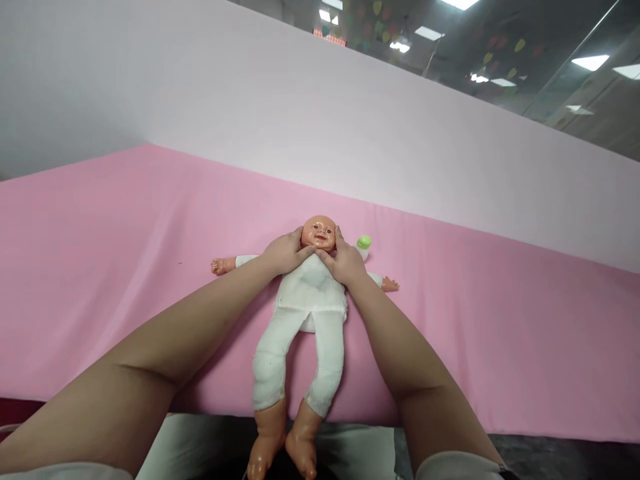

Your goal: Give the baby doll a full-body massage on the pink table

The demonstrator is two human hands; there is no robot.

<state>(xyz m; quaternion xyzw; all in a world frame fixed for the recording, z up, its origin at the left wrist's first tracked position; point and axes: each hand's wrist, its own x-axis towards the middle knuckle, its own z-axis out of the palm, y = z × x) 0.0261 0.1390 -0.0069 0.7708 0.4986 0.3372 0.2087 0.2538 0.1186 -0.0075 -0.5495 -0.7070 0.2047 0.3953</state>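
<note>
The doll (311, 300) has a head, hands and feet of smooth, glossy plastic in a peach tone; its body is clothed in a white cloth suit (310, 293), matt, soft-looking and slightly creased; the pink sheet (100, 267) beneath is matt woven cloth, smooth with faint folds; the bottle (363, 245) beside the head shows a glossy green plastic cap; the backdrop (250, 100) behind is pale, matt and even.
</note>
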